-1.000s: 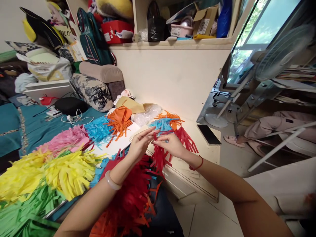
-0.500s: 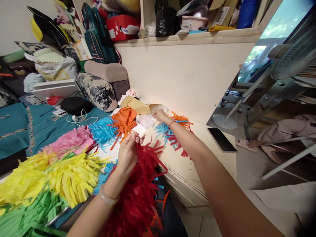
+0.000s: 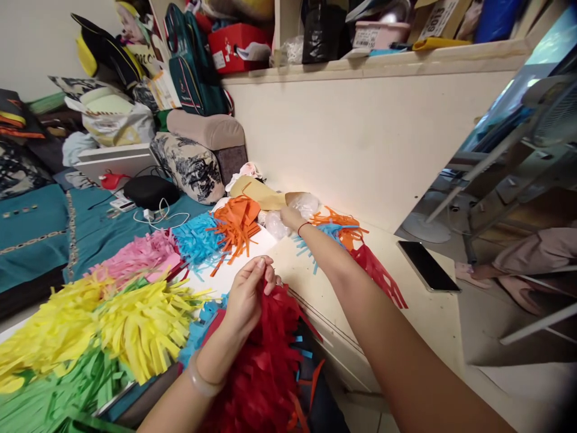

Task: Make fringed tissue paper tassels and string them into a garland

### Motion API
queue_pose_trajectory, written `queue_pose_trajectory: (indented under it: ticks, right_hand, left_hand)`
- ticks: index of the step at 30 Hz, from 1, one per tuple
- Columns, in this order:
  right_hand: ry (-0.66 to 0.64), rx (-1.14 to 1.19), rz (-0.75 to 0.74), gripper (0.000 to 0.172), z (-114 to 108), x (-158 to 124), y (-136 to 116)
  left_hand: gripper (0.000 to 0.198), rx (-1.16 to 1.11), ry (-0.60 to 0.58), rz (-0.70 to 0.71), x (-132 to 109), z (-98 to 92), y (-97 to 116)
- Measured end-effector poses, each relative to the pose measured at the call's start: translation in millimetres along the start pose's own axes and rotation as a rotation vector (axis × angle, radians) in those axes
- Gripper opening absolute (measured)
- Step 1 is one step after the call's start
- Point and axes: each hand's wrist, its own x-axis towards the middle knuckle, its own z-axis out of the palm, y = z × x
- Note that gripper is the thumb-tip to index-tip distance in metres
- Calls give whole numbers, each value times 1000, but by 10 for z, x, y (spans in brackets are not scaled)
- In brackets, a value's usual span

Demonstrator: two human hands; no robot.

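Note:
My left hand (image 3: 250,290) is closed in a pinch at the top of the red fringed paper bundle (image 3: 265,361), which hangs over my lap. My right hand (image 3: 292,218) reaches to the back of the cream surface (image 3: 329,300), beside crumpled clear plastic (image 3: 274,224) and brown paper (image 3: 259,193); its fingers are mostly hidden. Under and beside my right forearm lie blue fringe (image 3: 331,230), orange fringe (image 3: 345,222) and red fringe (image 3: 376,270). Left of the plastic are an orange bundle (image 3: 238,219) and a blue bundle (image 3: 198,240).
Pink (image 3: 135,255), yellow (image 3: 139,325) and green (image 3: 67,385) fringe bundles spread at the left. A phone (image 3: 428,266) lies on the right. Behind stand a cream panel (image 3: 351,138) and a loaded shelf (image 3: 383,66); a person's leg (image 3: 536,249) shows at far right.
The view has shifted, so most things sit further right. My left hand is lower, next to the red bundle. The red fringe by my right forearm is now spread further to the right.

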Motion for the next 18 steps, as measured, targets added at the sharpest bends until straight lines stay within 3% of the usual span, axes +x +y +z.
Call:
queue_pose_trajectory:
  ticks: [4, 8, 11, 15, 18]
  right_hand:
    - [-10, 116, 118, 32, -82, 156, 114]
    - [32, 285, 159, 17, -288, 99, 59]
    - [54, 436, 114, 15, -484, -322, -140]
    - [-46, 703, 42, 31, -731, -1210, -524]
    - [-33, 858, 22, 32, -864, -1731, -760]
  left_hand:
    - [23, 27, -42, -15, 11, 32, -29]
    - [28, 125, -89, 2, 38, 52, -28]
    - [30, 237, -112, 97, 55, 104, -30]
    - [24, 431, -112, 282, 5, 234, -68]
    - [19, 569, -144, 349, -108, 345, -102]
